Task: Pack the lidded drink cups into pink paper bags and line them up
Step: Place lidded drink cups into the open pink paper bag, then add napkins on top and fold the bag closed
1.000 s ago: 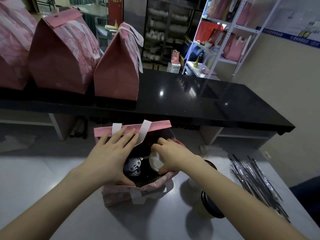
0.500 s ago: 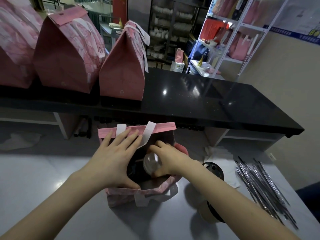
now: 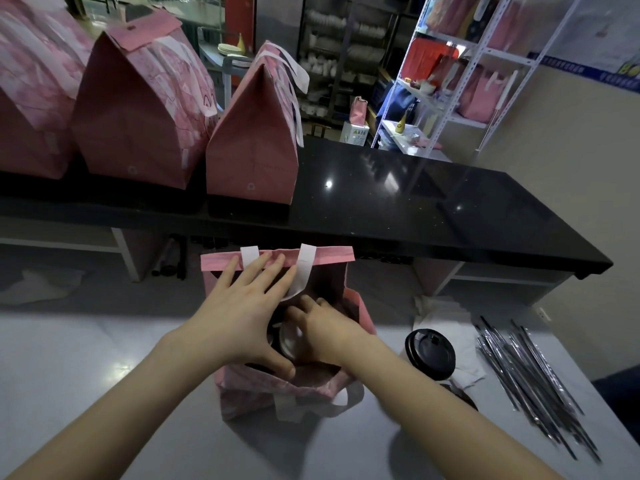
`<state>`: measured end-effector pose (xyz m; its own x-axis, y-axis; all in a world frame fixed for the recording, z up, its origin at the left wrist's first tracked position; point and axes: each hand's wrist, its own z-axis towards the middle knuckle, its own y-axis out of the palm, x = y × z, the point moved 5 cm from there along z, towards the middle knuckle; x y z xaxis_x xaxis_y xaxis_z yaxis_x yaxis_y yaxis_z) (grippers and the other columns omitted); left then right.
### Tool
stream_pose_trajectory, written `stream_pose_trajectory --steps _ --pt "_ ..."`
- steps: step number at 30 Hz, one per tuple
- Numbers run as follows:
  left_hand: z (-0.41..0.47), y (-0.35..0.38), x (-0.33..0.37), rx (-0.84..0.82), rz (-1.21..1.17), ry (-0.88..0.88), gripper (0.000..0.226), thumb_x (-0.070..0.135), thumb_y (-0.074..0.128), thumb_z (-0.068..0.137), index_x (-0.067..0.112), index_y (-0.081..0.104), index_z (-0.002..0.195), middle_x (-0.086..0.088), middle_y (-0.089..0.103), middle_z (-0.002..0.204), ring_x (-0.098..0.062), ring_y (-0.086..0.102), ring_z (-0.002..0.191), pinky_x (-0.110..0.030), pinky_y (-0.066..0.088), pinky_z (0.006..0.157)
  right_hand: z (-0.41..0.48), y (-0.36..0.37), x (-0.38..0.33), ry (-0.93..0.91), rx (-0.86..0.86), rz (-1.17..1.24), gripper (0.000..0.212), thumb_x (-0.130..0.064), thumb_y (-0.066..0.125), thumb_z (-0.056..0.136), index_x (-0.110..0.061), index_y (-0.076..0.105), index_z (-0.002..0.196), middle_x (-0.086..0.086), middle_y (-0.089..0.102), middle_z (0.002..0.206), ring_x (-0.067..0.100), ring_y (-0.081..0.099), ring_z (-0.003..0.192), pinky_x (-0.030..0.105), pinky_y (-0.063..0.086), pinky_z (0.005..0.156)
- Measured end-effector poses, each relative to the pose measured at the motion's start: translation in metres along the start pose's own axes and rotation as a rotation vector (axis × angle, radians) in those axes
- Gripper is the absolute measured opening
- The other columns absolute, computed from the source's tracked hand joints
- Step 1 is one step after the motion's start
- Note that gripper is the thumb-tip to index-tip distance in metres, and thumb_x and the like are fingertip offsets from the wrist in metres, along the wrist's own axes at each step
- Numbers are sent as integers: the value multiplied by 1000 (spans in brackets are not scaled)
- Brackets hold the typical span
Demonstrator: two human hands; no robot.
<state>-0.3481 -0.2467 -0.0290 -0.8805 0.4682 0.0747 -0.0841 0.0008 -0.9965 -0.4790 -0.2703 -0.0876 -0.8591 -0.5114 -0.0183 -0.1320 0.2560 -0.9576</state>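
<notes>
Spreads the left hand [image 3: 242, 317] flat across the mouth of the open pink bag [image 3: 277, 396], straight fingers reaching to the folded far rim, thumb down at the near rim. Reaches the right hand [image 3: 325, 330] down inside the same bag, fingers curled over the clear lid of one drink cup [image 3: 289, 341], gripping it from above.

In the bag, only that one cup in view, the rest of the interior hidden under both hands. On the far rim, two white handle strips [image 3: 306, 268], one drooping inward beside the left fingertips.

Bag upright on the gray table [image 3: 86, 375]. Just to its right, one black-lidded cup [image 3: 431, 353] upright on a sheet of white paper [image 3: 446, 315]. Nearer, a second dark rim mostly behind the right forearm, too hidden to name. Farther right, one loose bundle of wrapped straws [image 3: 530, 382], too many to count.

Beyond the table, on the black counter [image 3: 433, 209], three closed pink bags [image 3: 256, 140] side by side in one row at the left end, tops folded over, contents unseen. Behind, one white metal rack [image 3: 485, 74] with more pink bags on its shelves.
</notes>
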Motion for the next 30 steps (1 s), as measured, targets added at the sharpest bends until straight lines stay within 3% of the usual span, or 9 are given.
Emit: stream_pose_trajectory --steps 5,10,13,15,18,21,24,27,30 --pt "-3 -10 -8 22 -114 -10 119 96 27 56 34 -11 151 8 -14 160 -7 -24 143 -43 -12 119 -16 -22 -6 4 5 11 71 -49 61 85 -26 32 145 4 37 140 28 46 117 43 47 93" --pt "-16 -19 -16 29 -236 3 112 102 12 53 45 -7 148 15 -15 158 1 -28 139 -36 -16 117 -75 -74 -1 -33 281 86 60 -67 35 85 -26 54 125 -8 53 121 14 52 109 35 49 85" --pt "-23 -19 -9 -30 -221 48 111 105 18 43 57 -24 133 14 -30 152 -2 -39 134 -36 -23 113 -117 -81 14 -52 361 40 57 -68 44 84 -23 66 110 -7 58 121 13 51 112 29 46 92" --pt "-23 -14 -6 -36 -195 70 111 104 25 43 58 -27 129 12 -32 151 -4 -41 134 -37 -24 112 -133 -75 25 -24 396 -70 43 -57 58 83 -19 69 101 -1 61 121 18 54 113 31 45 96" --pt "-15 -11 -12 43 -170 54 113 93 43 56 48 -11 145 10 -14 160 -8 -26 142 -38 -13 116 -139 -66 40 54 496 -151 14 -25 67 85 -12 69 91 5 65 114 25 61 105 41 51 87" --pt "-7 -13 -19 101 -188 16 111 82 61 58 39 13 149 9 11 160 -8 -6 144 -46 8 118 -135 -63 51 102 561 -68 20 -22 59 91 -11 68 105 6 64 119 27 59 106 41 50 87" --pt "-1 -17 -13 124 -171 32 106 80 63 51 34 38 143 1 38 151 -21 24 142 -57 32 106 -137 -60 55 41 643 53 32 -25 60 92 -13 63 121 5 60 126 23 58 111 34 50 91" --pt "7 -22 9 169 -200 96 95 77 54 53 44 37 141 4 47 144 -28 37 136 -60 41 98 -151 -60 74 -17 750 150 35 -29 60 92 -16 60 125 2 57 130 18 55 115 25 45 94" --pt "22 -35 54 218 -342 142 79 85 49 62 57 36 134 18 46 140 -14 40 133 -48 43 100 -171 -53 125 35 804 202 28 -29 63 90 -16 66 115 -1 62 121 16 56 110 19 41 91"
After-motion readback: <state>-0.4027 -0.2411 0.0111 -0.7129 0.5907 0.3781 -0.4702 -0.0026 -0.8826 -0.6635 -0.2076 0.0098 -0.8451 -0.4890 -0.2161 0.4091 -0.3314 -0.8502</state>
